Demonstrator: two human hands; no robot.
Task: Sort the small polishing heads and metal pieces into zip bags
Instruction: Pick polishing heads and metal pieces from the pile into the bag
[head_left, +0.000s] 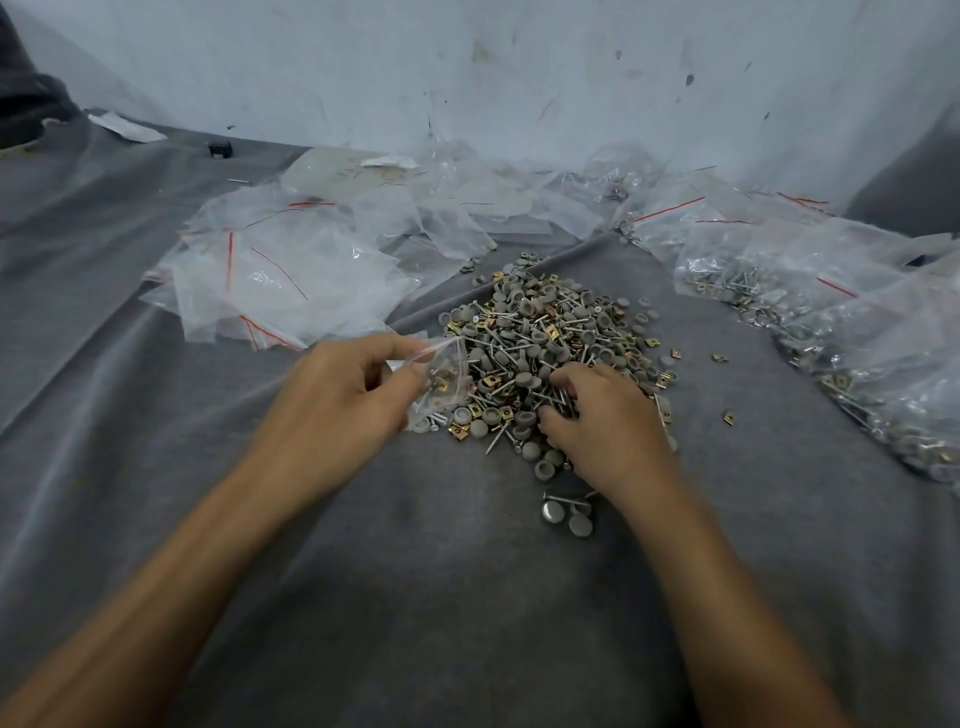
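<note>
Open room is lying wide in front of the person, where the grey, softly creased cloth (415, 571) covering the worktop is running bare to the near edge, while the far side is closing in against a scuffed pale wall (467, 67). On the left a heap of empty clear plastic zip bags with red seal lines (291, 270) is crowding that flank; on the right, filled clear bags (831, 312) are banking up along the edge. Between them the mixed pile of grey domed polishing heads, thin steel pins and brassy square metal clips (550, 322) is sitting mid-cloth. The left hand (343, 395) is holding a small clear zip bag (441, 379) at the pile's near-left edge, fingers pinching its mouth, a few pieces showing inside. The right hand (602, 421) is resting on the pile, fingers curling down with tips buried, and I cannot tell whether they are gripping anything. Three loose grey heads (566, 514) are lying beside the right wrist.
</note>
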